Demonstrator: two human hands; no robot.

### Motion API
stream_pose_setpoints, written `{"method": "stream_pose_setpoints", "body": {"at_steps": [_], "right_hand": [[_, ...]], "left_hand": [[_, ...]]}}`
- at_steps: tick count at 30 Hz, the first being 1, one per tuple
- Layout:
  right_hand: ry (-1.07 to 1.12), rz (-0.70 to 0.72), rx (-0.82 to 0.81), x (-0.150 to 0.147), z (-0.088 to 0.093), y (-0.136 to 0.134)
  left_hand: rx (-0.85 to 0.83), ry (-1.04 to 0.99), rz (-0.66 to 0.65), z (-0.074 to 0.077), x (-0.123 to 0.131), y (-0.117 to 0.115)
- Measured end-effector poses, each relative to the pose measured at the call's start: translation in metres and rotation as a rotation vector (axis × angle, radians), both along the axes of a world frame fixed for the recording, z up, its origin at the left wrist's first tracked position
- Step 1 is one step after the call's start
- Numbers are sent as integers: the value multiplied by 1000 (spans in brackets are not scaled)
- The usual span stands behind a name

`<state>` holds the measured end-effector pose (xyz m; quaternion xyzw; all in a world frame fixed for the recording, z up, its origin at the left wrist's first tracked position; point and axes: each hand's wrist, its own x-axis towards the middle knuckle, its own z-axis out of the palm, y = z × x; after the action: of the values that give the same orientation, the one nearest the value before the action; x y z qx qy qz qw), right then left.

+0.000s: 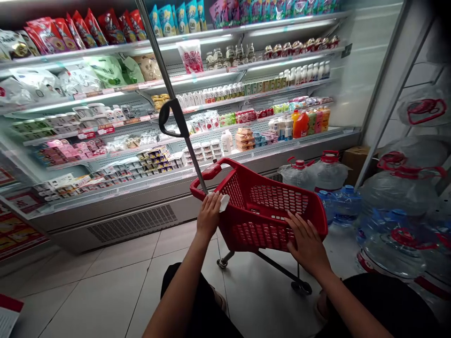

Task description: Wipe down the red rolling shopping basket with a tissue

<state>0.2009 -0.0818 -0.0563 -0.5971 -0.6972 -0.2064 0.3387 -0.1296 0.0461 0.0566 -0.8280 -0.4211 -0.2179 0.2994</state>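
A red plastic shopping cart (239,230) stands in front of me on its wheels, its basket bare inside where I can see in. My left hand (208,213) presses a white tissue or cloth (224,203) against the cart's near left corner, beside the handle. Part of that white piece is hidden under the fingers. On the right, my right hand (308,241) rests on the basket's near side, fingers stretched over the rim and the palm holding nothing. A metal pole (195,162) with a black grip (175,119) rises from the cart's handle end.
Behind the cart runs a lit refrigerated shelf unit (134,197) with pouches, bottles and cups. Large water jugs (394,253) crowd the right side, with smaller blue bottles (347,206) near the cart. Tiled floor (105,291) lies below. A red-edged box (10,310) shows at lower left.
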Motion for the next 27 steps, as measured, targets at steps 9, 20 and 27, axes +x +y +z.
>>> {"method": "stream_pose_setpoints", "body": {"at_steps": [9,20,27], "right_hand": [[15,4,45,-6,-3,2],[-18,154,36,-137,38,69],[-43,230,59,-122,16,68]], "left_hand": [[-23,71,-124,-15,18,-16],[3,129,-196,-32,27,-15],[103,44,30,-6,-28,-8]]}}
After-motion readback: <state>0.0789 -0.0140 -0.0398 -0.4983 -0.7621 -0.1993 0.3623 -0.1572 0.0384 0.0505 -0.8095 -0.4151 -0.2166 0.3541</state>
